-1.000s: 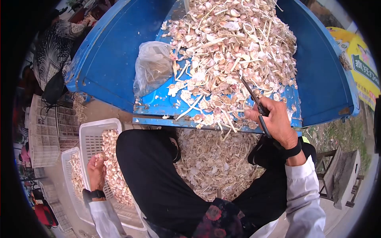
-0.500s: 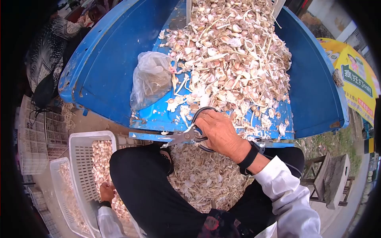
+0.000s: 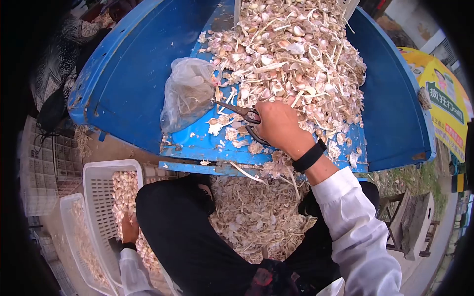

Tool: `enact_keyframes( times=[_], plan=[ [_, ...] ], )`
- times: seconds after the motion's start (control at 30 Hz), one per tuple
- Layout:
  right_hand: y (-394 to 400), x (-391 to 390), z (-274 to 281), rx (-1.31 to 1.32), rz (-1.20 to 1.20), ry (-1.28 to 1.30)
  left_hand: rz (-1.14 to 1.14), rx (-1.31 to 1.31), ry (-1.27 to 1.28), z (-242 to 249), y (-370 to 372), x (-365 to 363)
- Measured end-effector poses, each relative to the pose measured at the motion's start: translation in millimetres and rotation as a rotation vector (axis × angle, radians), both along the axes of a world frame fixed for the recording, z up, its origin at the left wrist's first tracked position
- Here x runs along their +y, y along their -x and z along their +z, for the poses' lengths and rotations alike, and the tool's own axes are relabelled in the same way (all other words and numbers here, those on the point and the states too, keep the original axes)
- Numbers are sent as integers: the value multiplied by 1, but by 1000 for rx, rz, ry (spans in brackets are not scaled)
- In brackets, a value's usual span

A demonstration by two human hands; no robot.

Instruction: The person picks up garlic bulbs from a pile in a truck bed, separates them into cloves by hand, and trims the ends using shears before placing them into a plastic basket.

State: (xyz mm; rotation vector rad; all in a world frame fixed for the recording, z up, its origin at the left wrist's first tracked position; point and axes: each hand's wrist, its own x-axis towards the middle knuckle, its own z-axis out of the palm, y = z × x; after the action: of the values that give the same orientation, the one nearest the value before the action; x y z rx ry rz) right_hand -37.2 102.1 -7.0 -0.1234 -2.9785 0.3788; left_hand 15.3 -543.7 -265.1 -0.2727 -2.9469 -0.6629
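Observation:
My right hand (image 3: 281,123), with a black band at the wrist, is closed on dark-handled scissors (image 3: 237,109) above the front of the blue tray (image 3: 197,148). The scissors' blades point left, toward a knotted clear plastic bag (image 3: 187,93). Behind and beside the hand lies a big heap of garlic cloves and husks (image 3: 296,64). At the lower left, my left hand (image 3: 130,229) is at the garlic cloves (image 3: 124,190) in a white basket (image 3: 112,165); its fingers are partly hidden, and whether it grips any cloves is unclear.
Below the tray, husks and stalks (image 3: 256,217) are piled between my legs. A second white crate (image 3: 69,217) stands at the far left, near a person in patterned clothing (image 3: 57,64). A wooden bench (image 3: 414,222) and a yellow umbrella (image 3: 439,89) are at the right.
My right hand and the scissors have moved up and a little right, farther over the tray. Husks and stalks now hang at the tray's front edge. My left hand has shifted slightly down.

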Motion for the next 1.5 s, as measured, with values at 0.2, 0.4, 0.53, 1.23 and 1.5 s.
enact_keyframes(
  times=[0.2, 0.4, 0.53, 1.23, 1.5],
  plan=[
    [4, 6, -11, -199, 96, -117, 273, -95, -367, 141, 24, 97],
    [-23, 17, -8, -50, 169, 37, -27, 77, -787, 306, 16, 271],
    [-56, 32, 6, -45, 34, 613, -449, -50, -619, 318, 31, 383],
    [-130, 65, 35, 182, -155, 860, -311, -714, -843, 255, 46, 491],
    [-132, 37, 30, 30, -5, 501, -203, -786, -1679, 253, 33, 482]
  ],
)
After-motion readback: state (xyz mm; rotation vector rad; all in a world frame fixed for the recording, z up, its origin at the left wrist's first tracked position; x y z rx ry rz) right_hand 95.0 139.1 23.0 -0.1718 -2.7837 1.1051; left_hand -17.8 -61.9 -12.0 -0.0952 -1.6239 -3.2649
